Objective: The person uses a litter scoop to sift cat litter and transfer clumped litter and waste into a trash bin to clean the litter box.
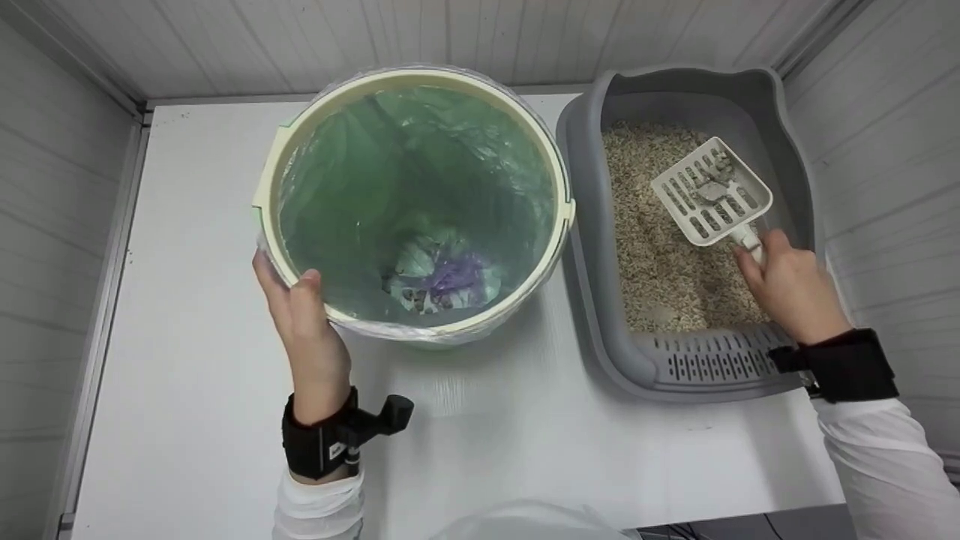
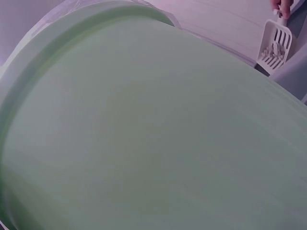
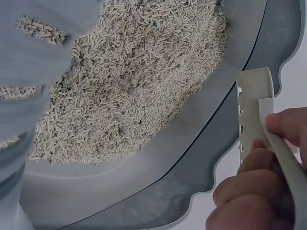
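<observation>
surface: white table (image 1: 187, 315), standing inside a booth of pale grooved wall panels (image 1: 45, 225) on three sides. landmark for all positions: the bin (image 1: 559, 217), a round pale-green tub lined with a translucent green bag (image 1: 420, 172), sitting at table centre-left.

lying at the bin's bottom: crumpled wrappers, one purple (image 1: 457, 271).

sitting just right of the bin, rim touching or nearly touching the bin's rim: grey litter tray (image 1: 592, 247), slotted step at its near end, holding beige pellet litter (image 1: 660, 255).

gripping the bin's near-left rim: left hand (image 1: 304, 330), thumb hooked over the lip, remaining fingers wrapping the outer wall, closed firmly on the rim. black strap and camera mount riding on the wrist. left wrist view filling almost entirely with the bin's green wall (image 2: 144, 134).

hovering right of the bin, above the litter toward the tray's far-right part: white slotted scoop (image 1: 711, 191), carrying a few grey clumps (image 1: 712, 184) on its blade, held roughly level. scoop showing small at upper right in the left wrist view (image 2: 276, 45).

holding the scoop's handle: right hand (image 1: 787, 285), fingers curling fully round it, thumb pressing on top; handle end buried in the fist. right wrist view showing fingers (image 3: 261, 163) wrapping the cream handle (image 3: 268, 129) over the tray's grey wall (image 3: 192, 158), pellets (image 3: 124, 81) lying below.

scoop blade extending from the hand's fingertips away from the person and toward the bin, well apart from the bin's rim.
</observation>
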